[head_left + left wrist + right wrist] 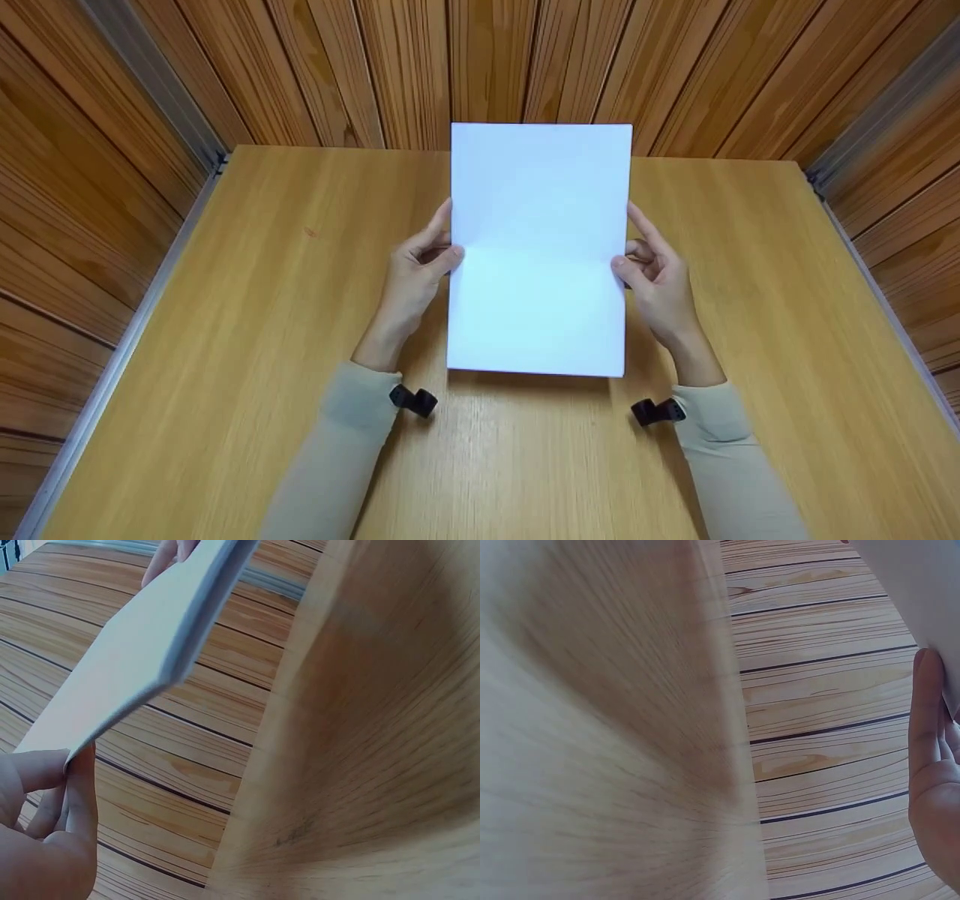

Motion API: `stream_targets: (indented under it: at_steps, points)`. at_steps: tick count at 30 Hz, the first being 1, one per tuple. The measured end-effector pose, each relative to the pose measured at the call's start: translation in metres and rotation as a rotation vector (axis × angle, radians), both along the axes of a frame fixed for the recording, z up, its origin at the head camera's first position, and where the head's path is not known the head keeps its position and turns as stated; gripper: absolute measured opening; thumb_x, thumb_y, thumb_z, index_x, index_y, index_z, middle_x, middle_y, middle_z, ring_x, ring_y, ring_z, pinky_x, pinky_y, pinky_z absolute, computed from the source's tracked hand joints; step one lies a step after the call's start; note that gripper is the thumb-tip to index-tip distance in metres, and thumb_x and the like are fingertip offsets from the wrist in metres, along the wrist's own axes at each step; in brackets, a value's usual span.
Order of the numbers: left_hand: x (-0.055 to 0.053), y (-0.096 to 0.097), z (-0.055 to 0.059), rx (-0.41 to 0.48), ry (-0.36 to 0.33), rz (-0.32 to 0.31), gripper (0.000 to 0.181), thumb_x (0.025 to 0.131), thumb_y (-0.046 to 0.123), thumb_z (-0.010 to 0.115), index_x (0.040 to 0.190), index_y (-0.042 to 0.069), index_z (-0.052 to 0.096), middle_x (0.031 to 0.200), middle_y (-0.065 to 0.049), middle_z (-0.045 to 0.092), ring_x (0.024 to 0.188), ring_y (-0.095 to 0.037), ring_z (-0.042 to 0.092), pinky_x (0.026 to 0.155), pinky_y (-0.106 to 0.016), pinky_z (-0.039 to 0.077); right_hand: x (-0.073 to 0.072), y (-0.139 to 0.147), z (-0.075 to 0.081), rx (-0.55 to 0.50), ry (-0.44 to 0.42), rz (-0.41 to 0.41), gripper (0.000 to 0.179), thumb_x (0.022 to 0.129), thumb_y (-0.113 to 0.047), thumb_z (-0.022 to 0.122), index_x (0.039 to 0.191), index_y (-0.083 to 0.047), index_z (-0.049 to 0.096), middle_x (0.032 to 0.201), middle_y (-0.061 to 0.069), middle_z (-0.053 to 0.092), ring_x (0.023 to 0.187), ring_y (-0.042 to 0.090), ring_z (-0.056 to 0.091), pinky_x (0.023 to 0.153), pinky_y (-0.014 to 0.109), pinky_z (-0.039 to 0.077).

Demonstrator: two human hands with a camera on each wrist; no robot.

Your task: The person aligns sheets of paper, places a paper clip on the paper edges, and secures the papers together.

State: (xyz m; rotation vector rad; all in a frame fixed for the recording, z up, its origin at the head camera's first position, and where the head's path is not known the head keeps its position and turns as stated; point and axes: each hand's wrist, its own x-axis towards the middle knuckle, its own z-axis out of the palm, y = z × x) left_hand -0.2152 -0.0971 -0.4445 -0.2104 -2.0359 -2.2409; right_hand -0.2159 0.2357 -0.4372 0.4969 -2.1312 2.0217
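A stack of white paper [538, 202] is held up over the table, its long sides running away from the body and a faint crease across its middle. My left hand [414, 277] pinches the left edge, thumb on the upper face and fingers behind. On the opposite edge my right hand [661, 281] grips in the same way, its index finger stretched along the side. In the left wrist view the paper [124, 660] shows a thick, layered lower edge, tilted above the tabletop. Only a corner of the paper [919, 592] appears in the right wrist view, with fingers behind it.
The wooden table [285, 315] spreads out beneath both hands, with a small reddish mark [310, 232] at its left. Plank-patterned walls [487, 60] stand at the back and sides, edged by metal strips [120, 360]. A small black camera [414, 401] sits at the left cuff, another [657, 411] at the right.
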Motion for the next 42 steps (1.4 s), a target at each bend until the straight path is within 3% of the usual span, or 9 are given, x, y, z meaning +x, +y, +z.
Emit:
stream_targets:
  at_steps: [4, 8, 12, 15, 20, 25, 29, 32, 42]
  points:
    - [0.001, 0.000, 0.001, -0.001, -0.019, -0.008, 0.062, 0.102, -0.002, 0.067, 0.157, 0.023, 0.052, 0.106, -0.010, 0.064, 0.089, -0.017, 0.052, 0.073, -0.024, 0.048, 0.000, -0.001, 0.000, -0.007, -0.003, 0.011, 0.068, 0.103, 0.012, 0.055, 0.164, -0.015, 0.042, 0.082, 0.007, 0.054, 0.065, 0.016, 0.040, 0.057, 0.025, 0.034]
    - [0.001, 0.000, 0.002, -0.005, -0.042, -0.006, 0.063, 0.102, -0.002, 0.067, 0.157, 0.024, 0.052, 0.110, -0.011, 0.066, 0.091, -0.019, 0.053, 0.076, -0.026, 0.050, 0.002, -0.003, 0.001, 0.023, -0.023, -0.005, 0.067, 0.105, 0.009, 0.050, 0.165, -0.018, 0.039, 0.089, 0.008, 0.064, 0.068, 0.020, 0.044, 0.059, 0.026, 0.038]
    - [0.001, 0.000, 0.002, -0.008, -0.066, -0.005, 0.063, 0.102, 0.000, 0.066, 0.158, 0.027, 0.051, 0.112, -0.011, 0.066, 0.094, -0.020, 0.054, 0.079, -0.029, 0.051, 0.002, -0.005, 0.001, 0.046, -0.052, -0.005, 0.067, 0.108, 0.005, 0.049, 0.168, -0.019, 0.033, 0.117, 0.011, 0.072, 0.092, 0.017, 0.063, 0.079, 0.022, 0.054]
    - [0.000, 0.000, 0.002, -0.012, -0.070, -0.011, 0.063, 0.103, 0.001, 0.066, 0.158, 0.028, 0.051, 0.112, -0.011, 0.067, 0.094, -0.020, 0.054, 0.079, -0.030, 0.051, 0.003, -0.007, 0.002, 0.043, -0.069, 0.007, 0.068, 0.108, 0.004, 0.049, 0.169, -0.017, 0.029, 0.135, 0.018, 0.067, 0.114, 0.019, 0.066, 0.095, 0.026, 0.057]
    - [0.000, -0.001, 0.002, -0.023, -0.063, -0.022, 0.063, 0.103, 0.001, 0.066, 0.158, 0.028, 0.051, 0.114, -0.012, 0.067, 0.095, -0.020, 0.054, 0.079, -0.032, 0.051, 0.003, -0.008, 0.002, 0.027, -0.095, 0.012, 0.068, 0.109, 0.004, 0.046, 0.170, -0.017, 0.026, 0.142, 0.023, 0.063, 0.122, 0.021, 0.066, 0.098, 0.027, 0.057]
    - [0.000, -0.002, 0.002, -0.024, -0.048, -0.024, 0.063, 0.103, 0.000, 0.065, 0.158, 0.027, 0.051, 0.114, -0.013, 0.068, 0.094, -0.020, 0.054, 0.078, -0.032, 0.050, 0.003, -0.011, 0.002, 0.026, -0.095, 0.004, 0.067, 0.109, 0.003, 0.046, 0.170, -0.018, 0.026, 0.106, 0.013, 0.070, 0.092, 0.017, 0.065, 0.080, 0.021, 0.055]
    - [0.000, -0.002, 0.002, -0.012, -0.031, -0.020, 0.062, 0.103, 0.000, 0.066, 0.158, 0.024, 0.051, 0.107, -0.011, 0.066, 0.091, -0.019, 0.052, 0.075, -0.028, 0.046, 0.003, -0.013, 0.001, 0.021, -0.089, 0.002, 0.067, 0.109, 0.004, 0.046, 0.169, -0.021, 0.029, 0.074, 0.003, 0.048, 0.064, 0.014, 0.042, 0.058, 0.022, 0.037]
    - [0.000, -0.001, 0.003, -0.003, -0.019, -0.005, 0.062, 0.102, -0.001, 0.067, 0.157, 0.022, 0.052, 0.104, -0.010, 0.064, 0.090, -0.019, 0.051, 0.075, -0.024, 0.046, 0.003, -0.014, 0.000, 0.042, -0.079, -0.008, 0.067, 0.109, 0.004, 0.047, 0.168, -0.023, 0.031, 0.072, 0.001, 0.042, 0.062, 0.014, 0.036, 0.056, 0.025, 0.032]
    - [0.000, 0.003, 0.001, -0.054, 0.029, 0.080, 0.059, 0.100, -0.003, 0.068, 0.153, 0.022, 0.057, 0.106, -0.013, 0.069, 0.091, -0.019, 0.058, 0.075, -0.025, 0.051, 0.002, -0.016, -0.001, 0.106, -0.005, -0.083, 0.069, 0.106, 0.008, 0.051, 0.167, -0.020, 0.035, 0.078, 0.005, 0.047, 0.066, 0.013, 0.040, 0.058, 0.021, 0.038]
